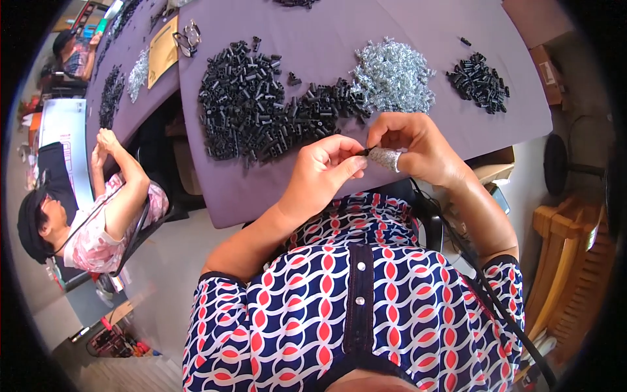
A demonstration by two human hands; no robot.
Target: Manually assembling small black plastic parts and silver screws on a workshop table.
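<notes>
While the left hand [321, 171] holds a small black part [366, 151] in a narrow fingertip grip, the right hand [421, 149] meets it, grip narrow; its contents cannot be determined. The part is above the table [313, 39], on the near side of a clear-piece pile [395, 75], between a large black pile [241, 98] and a smaller black pile [480, 83].

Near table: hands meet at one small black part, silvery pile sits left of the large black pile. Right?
Not quite: in the head view, the silvery pile sits right of the large black pile. The rest holds: on the near table side, left hand and right hand meet at one small black part.
</notes>
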